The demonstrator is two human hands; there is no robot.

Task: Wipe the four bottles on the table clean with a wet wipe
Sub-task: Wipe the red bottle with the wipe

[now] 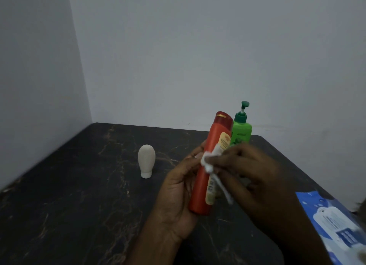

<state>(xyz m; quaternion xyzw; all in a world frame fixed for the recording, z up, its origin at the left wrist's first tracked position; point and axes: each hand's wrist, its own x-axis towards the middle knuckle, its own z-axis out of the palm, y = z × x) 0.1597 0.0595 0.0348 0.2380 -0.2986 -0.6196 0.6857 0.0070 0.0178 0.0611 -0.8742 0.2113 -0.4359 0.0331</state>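
Head view showed the left hand (178,187), fingers curled round a red bottle (201,193), holding it tilted above the desk (79,185), right of centre. The right hand (251,177) had its fingers pinched together on a crumpled wet wipe (210,159) against the label. 1 green pump bottle (242,133) stood behind.

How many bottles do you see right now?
3: red bottle in left hand, green pump bottle behind it, beige bottle standing farther left. A fourth may be hidden.

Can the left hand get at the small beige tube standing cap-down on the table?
Probably not yet: the left hand grips the tall red bottle. Otherwise nothing stands between it and the small beige tube.
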